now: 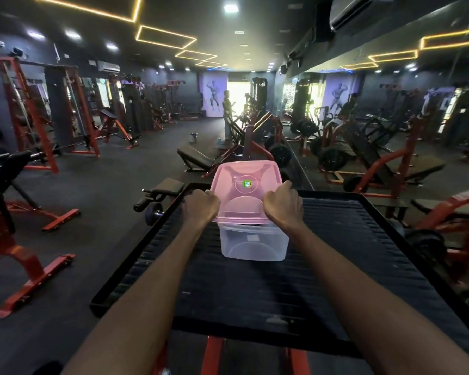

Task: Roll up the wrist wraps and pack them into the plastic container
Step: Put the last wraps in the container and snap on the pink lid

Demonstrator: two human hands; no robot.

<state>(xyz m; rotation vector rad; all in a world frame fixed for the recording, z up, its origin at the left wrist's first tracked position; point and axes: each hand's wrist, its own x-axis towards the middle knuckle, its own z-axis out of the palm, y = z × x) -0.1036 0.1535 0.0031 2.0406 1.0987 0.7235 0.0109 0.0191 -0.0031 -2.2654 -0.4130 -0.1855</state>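
On black platform [336, 266] — L hand [199, 209] & R hand [283, 208] grip pink lid [244, 190] over clear container [252, 244]; gym machines around.

Translucent pink plastic lid [245, 190], glossy; clear frosted plastic container [253, 243]; ribbed black platform [349, 253], probably matt rubber.

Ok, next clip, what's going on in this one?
A person in a gym is holding a pink lid with both hands, the left hand on its left edge and the right hand on its right edge. The lid is tilted above a clear plastic container that sits on a black ribbed platform, so the container is not closed. Something dark shows just under the lid, but it is too hidden to identify.
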